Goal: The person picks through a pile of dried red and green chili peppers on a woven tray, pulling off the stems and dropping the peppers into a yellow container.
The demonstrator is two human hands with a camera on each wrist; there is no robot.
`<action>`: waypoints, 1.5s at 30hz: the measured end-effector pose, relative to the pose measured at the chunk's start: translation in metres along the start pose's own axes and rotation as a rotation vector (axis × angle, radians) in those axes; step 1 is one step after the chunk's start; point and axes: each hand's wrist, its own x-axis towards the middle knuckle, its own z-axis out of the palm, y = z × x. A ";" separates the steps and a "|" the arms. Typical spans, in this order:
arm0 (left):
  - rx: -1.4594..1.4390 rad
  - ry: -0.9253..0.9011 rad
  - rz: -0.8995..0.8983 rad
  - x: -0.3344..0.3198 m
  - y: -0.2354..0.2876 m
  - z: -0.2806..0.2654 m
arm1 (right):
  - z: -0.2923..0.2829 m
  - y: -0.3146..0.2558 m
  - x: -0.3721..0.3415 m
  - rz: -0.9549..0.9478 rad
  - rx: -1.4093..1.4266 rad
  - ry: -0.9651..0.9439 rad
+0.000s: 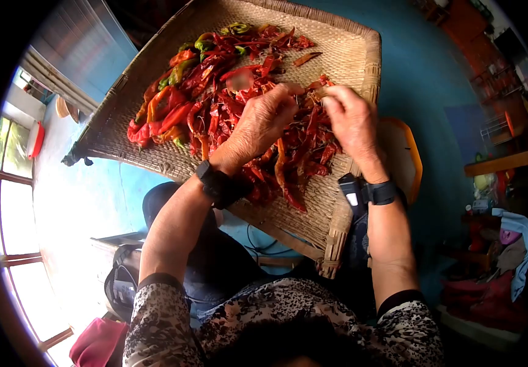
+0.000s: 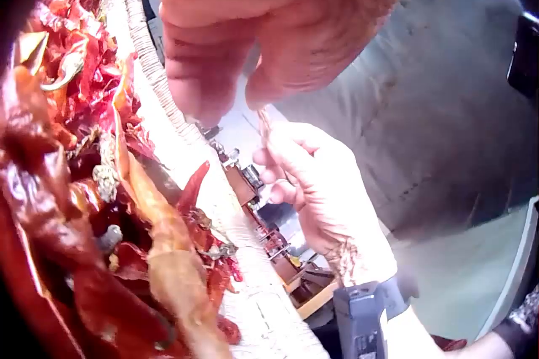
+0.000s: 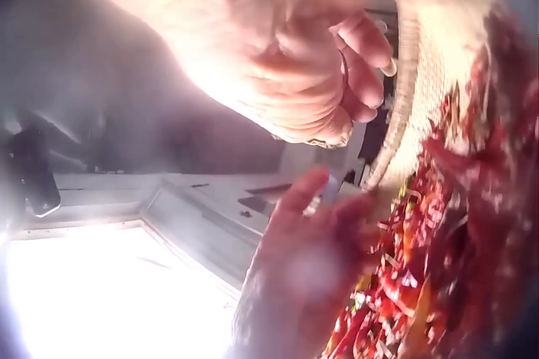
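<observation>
Both hands are raised close together over a wide woven basket (image 1: pixel 172 160) heaped with red chili peppers (image 1: pixel 215 119). The left hand (image 1: pixel 262 122) pinches one end of a thin, dried chili (image 2: pixel 264 122) between thumb and finger. At its other end the right hand (image 1: pixel 352 119) pinches too, thumb against curled fingers. In the left wrist view the dried chili spans the short gap between the fingertips. Most of it is hidden by the fingers in the right wrist view. Wrinkled, dark red pods lie right below the hands.
Fresher green and orange peppers (image 1: pixel 181 70) lie at the basket's far left. Beside its right edge stands an orange-rimmed stool (image 1: pixel 408 153). A wooden chair with clothes (image 1: pixel 512 238) is farther right, and windows (image 1: pixel 25 226) are on the left.
</observation>
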 end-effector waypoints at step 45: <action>0.346 -0.259 0.066 -0.010 0.003 -0.008 | -0.068 0.080 -0.027 0.528 0.961 -0.037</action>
